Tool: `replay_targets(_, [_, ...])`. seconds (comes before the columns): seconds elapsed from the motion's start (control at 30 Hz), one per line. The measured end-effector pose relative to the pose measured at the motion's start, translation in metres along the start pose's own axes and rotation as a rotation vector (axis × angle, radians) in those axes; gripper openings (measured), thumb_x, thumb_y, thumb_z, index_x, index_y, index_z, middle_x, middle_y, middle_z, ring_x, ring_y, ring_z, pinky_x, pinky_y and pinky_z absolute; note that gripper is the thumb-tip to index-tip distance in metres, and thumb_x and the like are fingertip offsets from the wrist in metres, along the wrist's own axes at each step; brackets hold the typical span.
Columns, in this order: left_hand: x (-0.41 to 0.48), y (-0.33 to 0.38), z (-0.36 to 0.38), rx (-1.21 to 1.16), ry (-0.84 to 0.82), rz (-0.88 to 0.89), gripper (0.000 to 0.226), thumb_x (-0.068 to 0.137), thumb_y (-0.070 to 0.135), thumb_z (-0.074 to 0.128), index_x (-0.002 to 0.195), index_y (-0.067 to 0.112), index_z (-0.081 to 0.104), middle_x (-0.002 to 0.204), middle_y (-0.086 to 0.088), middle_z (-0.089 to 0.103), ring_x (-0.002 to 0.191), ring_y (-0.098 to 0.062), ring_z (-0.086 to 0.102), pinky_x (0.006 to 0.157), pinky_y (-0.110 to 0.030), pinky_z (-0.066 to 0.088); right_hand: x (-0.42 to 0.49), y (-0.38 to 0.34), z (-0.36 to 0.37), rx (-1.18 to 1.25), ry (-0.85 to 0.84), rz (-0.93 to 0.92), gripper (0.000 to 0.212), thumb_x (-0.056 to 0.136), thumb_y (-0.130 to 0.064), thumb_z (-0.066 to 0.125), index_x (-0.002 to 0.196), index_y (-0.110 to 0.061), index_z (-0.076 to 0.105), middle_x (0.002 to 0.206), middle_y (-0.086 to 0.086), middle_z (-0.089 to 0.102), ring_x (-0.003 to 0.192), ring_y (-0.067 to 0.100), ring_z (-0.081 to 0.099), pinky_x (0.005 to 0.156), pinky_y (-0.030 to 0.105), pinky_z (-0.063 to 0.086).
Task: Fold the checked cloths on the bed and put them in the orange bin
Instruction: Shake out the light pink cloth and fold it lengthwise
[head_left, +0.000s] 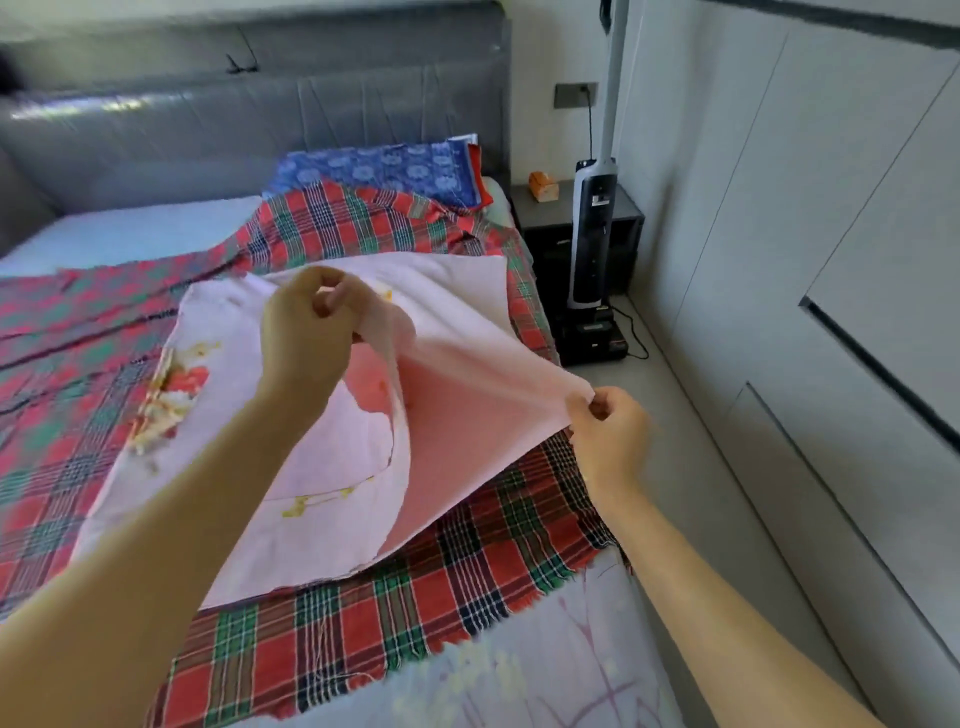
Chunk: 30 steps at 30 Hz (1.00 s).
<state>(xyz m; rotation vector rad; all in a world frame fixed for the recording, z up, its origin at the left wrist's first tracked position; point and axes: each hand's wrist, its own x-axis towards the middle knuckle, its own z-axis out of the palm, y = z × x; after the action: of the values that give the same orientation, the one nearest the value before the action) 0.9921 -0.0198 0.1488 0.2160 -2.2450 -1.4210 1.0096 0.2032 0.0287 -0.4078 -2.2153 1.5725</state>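
A pale pink cloth (457, 312) with a red and yellow flower print lies on the bed, on top of a red and green checked cloth (395, 597) spread flat. My left hand (306, 332) pinches one corner of the pink cloth and holds it up over the middle. At the bed's right edge my right hand (608, 431) pinches another corner, so that the pink cloth is stretched between the two hands and partly folded over itself. More checked cloth (358, 218) lies rumpled towards the headboard. The orange bin is not in view.
A blue patterned pillow (384, 171) lies against the grey padded headboard (249, 98). To the right of the bed stand a dark bedside table (628, 208) with a small orange box (543, 186) and an upright vacuum cleaner (592, 234) on its dock. Grey floor runs along white cupboards (831, 260).
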Motion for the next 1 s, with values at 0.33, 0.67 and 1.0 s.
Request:
replay_targets(0.33, [0.011, 0.234, -0.239, 0.486, -0.264, 0.525, 0.01, 0.088, 0.02, 0.063, 0.08, 0.019, 0.069, 0.058, 0.022, 0.063, 0.048, 0.009, 0.053, 0.05, -0.002, 0.036, -0.1, -0.276, -0.064, 0.315, -0.1, -0.222, 0.017, 0.088, -0.011, 0.061, 0.071, -0.013, 0.064, 0.051, 0.002, 0.056, 0.039, 0.003, 0.048, 0.043, 0.014, 0.042])
replay_targets(0.67, [-0.077, 0.228, -0.256, 0.405, -0.498, 0.516, 0.016, 0.079, 0.027, 0.072, 0.068, 0.016, 0.07, 0.048, 0.013, 0.056, 0.042, -0.003, 0.054, 0.046, -0.01, 0.044, -0.223, -0.36, -0.062, 0.329, -0.258, -0.096, 0.019, 0.086, -0.005, 0.065, 0.069, -0.012, 0.068, 0.053, 0.005, 0.065, 0.042, 0.012, 0.057, 0.043, 0.021, 0.049])
replay_targets(1.0, [-0.034, 0.211, -0.321, 0.265, 0.006, 0.231, 0.024, 0.077, 0.007, 0.051, 0.058, 0.014, 0.064, 0.038, 0.0, 0.052, 0.051, -0.008, 0.058, 0.045, -0.015, 0.044, -0.244, -0.346, -0.088, 0.183, -0.069, -0.021, 0.033, 0.085, -0.005, 0.062, 0.055, -0.019, 0.061, 0.044, 0.003, 0.058, 0.035, 0.011, 0.051, 0.046, 0.023, 0.05])
